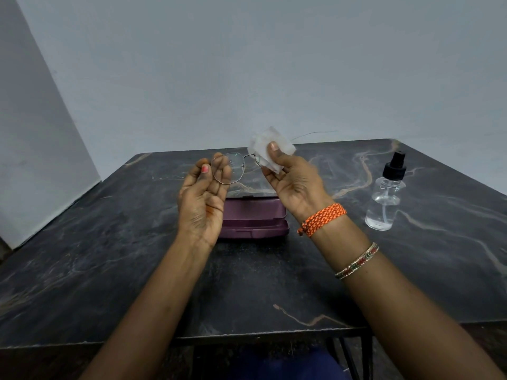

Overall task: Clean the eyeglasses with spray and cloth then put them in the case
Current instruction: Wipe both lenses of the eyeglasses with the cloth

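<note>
Thin metal-framed eyeglasses [230, 168] are held up above the table between both hands. My left hand [204, 198] pinches the left lens rim between thumb and fingers. My right hand [295, 178] presses a white cloth [270, 148] around the right lens, which the cloth hides. Below the hands a purple glasses case [253, 222] lies closed on the dark marble table [109, 256]. A clear spray bottle [386, 193] with a black pump top stands upright to the right, apart from both hands.
The table's near edge [247, 335] runs across the bottom, with metal legs below it. A pale wall [247, 64] stands right behind the table's far edge. A white panel [35, 133] leans along the left side.
</note>
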